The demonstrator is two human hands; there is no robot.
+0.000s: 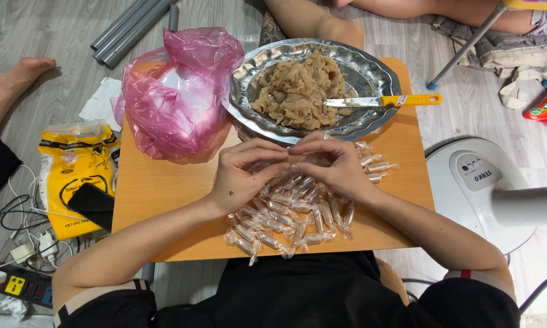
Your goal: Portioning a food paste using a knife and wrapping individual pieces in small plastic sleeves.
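I sit on the floor with the low orange wooden surface (164, 182) pulled up against my lap, so everything lies within easy reach of both arms. On its far left corner the crumpled pink plastic bag (173, 91) slumps with its mouth open, pushed aside where it does not crowd my wrists. Next to it, at the far edge, stands the scalloped silver metal tray (249, 73), heaped with a pale brown sticky mass (297, 91); it sits straight ahead of me, I think so that each new portion is only a short reach away. The knife with the yellow plastic handle (407, 100) rests across the tray's right rim, blade in the mass and handle pointing out to my right side, ready to pick up.

Between the tray and my body lies the heap of small sweets twisted in clear wrappers (291, 212), piled just under my wrists, with a few more off to the right.

My left hand (240, 176) and my right hand (334, 167) meet fingertip to fingertip above that heap, both pinched on one small clear-wrapped piece (288, 159), each seemingly gripping one end; the piece itself is mostly hidden by my fingers.
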